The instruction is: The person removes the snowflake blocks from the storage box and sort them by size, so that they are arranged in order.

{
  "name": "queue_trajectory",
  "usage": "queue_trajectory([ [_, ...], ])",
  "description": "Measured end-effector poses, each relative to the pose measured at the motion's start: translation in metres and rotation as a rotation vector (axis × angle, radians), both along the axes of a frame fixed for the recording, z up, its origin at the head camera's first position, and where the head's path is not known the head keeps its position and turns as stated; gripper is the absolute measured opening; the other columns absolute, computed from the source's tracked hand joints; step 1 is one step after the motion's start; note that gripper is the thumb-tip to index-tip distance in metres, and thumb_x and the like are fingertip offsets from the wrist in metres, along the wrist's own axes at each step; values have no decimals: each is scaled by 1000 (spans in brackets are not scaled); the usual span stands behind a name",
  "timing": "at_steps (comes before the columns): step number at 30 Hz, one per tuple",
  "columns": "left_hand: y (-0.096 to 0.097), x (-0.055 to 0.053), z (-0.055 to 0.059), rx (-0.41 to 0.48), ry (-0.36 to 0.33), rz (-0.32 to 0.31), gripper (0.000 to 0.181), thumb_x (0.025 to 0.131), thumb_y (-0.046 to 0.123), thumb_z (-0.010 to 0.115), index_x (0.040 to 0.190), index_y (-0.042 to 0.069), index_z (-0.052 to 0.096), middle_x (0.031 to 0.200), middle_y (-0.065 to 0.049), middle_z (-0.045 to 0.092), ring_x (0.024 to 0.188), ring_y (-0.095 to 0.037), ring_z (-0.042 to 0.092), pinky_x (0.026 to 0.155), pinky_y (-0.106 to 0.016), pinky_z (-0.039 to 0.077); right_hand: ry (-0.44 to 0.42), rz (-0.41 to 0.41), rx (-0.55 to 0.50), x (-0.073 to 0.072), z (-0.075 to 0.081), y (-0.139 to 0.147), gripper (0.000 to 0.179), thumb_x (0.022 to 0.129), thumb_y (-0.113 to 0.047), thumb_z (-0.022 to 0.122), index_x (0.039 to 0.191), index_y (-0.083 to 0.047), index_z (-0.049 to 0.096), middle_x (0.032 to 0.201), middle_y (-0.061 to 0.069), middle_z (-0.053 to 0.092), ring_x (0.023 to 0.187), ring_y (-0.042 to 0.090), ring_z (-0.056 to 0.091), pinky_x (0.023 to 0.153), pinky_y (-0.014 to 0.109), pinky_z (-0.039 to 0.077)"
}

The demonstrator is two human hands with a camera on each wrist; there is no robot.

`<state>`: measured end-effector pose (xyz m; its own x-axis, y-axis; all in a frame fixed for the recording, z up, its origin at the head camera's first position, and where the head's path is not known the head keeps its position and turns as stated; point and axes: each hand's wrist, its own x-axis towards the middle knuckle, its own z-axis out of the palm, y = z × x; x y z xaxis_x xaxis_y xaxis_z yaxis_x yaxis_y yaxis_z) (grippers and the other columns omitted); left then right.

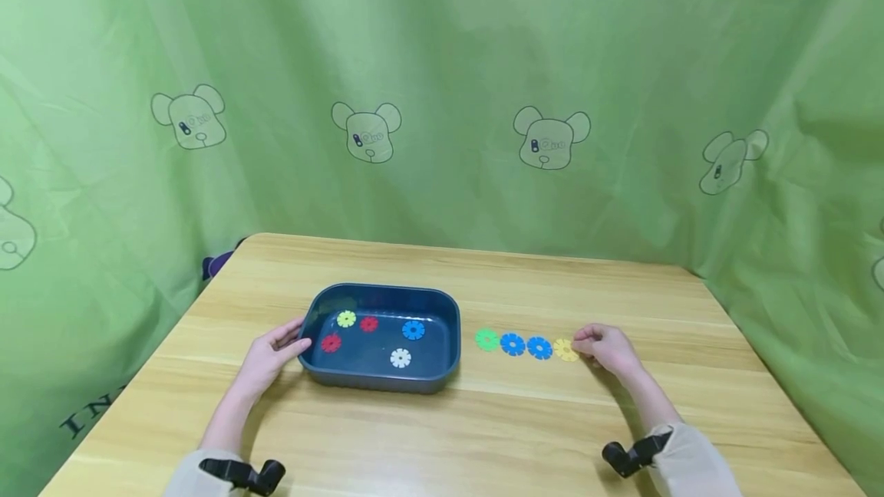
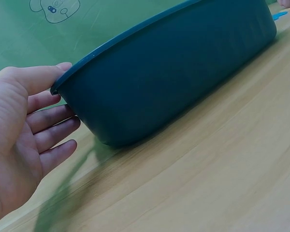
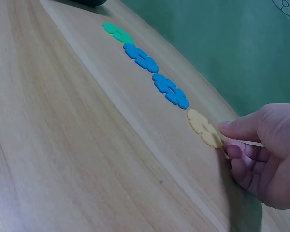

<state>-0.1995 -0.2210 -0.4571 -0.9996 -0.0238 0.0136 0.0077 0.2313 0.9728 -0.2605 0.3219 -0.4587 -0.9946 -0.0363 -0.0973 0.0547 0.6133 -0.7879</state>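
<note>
A dark blue plastic basin [image 1: 380,383] stands at the left of the table. My left hand [image 1: 264,359] holds its left end, thumb over the rim and fingers by the outer wall [image 2: 169,72]. Right of the basin, a row of flower-shaped plastic discs lies flat: a green disc [image 1: 486,340], a blue disc [image 1: 512,344], another blue disc [image 1: 539,348] and a yellow disc [image 1: 565,350]. At the row's right end, my right hand [image 1: 611,349] pinches the outer edge of the yellow disc [image 3: 203,128] between thumb and fingers.
Inside the basin lie a yellow-green disc [image 1: 347,318], two red discs, one red disc [image 1: 369,324] nearer the back, a blue disc [image 1: 413,330] and a white disc [image 1: 400,358]. The wooden table [image 1: 483,436] meets a green curtain [image 1: 449,198] behind and at both sides.
</note>
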Motion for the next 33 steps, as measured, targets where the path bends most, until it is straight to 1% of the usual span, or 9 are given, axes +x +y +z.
queue_trajectory([
  [8, 0, 0, 0, 2, 1, -10, 52, 90, 13, 60, 136, -6, 41, 134, -25, 46, 124, -33, 43, 85, -9, 36, -8, -8, -29, 2, 2, 2, 27, 86, -9, 64, 102, 11, 57, 81, 9, 62, 72, 18, 55, 59, 29, 49],
  [13, 0, 0, 0, 0, 3, -9, 52, 90, 12, 60, 135, -6, 42, 133, -25, 46, 124, -33, 43, 85, -9, 36, -5, 11, -45, 0, 8, -1, 31, 87, -10, 62, 108, 12, 55, 89, 14, 63, 77, 20, 58, 64, 30, 51],
  [19, 0, -2, 0, -6, 0, -10, 53, 90, 14, 61, 136, -5, 42, 134, -24, 46, 124, -32, 43, 85, -9, 35, 21, 38, -67, -5, 27, -18, 36, 88, -15, 62, 112, 11, 54, 94, 15, 62, 82, 26, 59, 68, 35, 52],
  [24, 0, -2, 0, -9, 3, -7, 52, 90, 13, 61, 135, -6, 42, 133, -25, 46, 123, -33, 44, 85, -9, 36, 9, 65, -149, -9, 44, -39, 40, 89, -16, 61, 116, 12, 51, 97, 14, 60, 92, 32, 56, 79, 40, 51],
  [26, 0, -2, 1, -9, 4, -6, 52, 90, 13, 61, 135, -6, 43, 132, -25, 47, 123, -33, 44, 85, -9, 36, 10, 81, -173, -10, 49, -47, 40, 90, -15, 61, 117, 12, 50, 99, 17, 59, 94, 34, 56, 82, 43, 50],
  [30, 0, -1, 1, -8, 4, -8, 52, 90, 13, 61, 135, -5, 42, 133, -25, 47, 123, -33, 44, 85, -9, 36, 30, 108, -190, -14, 59, -63, 40, 90, -14, 60, 118, 12, 49, 101, 18, 60, 92, 29, 57, 83, 45, 49],
  [33, 1, -1, 1, -6, 7, -11, 52, 90, 12, 61, 135, -6, 42, 132, -25, 47, 123, -33, 44, 85, -10, 37, 49, 124, -218, -17, 65, -75, 40, 89, -12, 61, 118, 12, 49, 100, 16, 61, 87, 23, 58, 80, 40, 51],
])
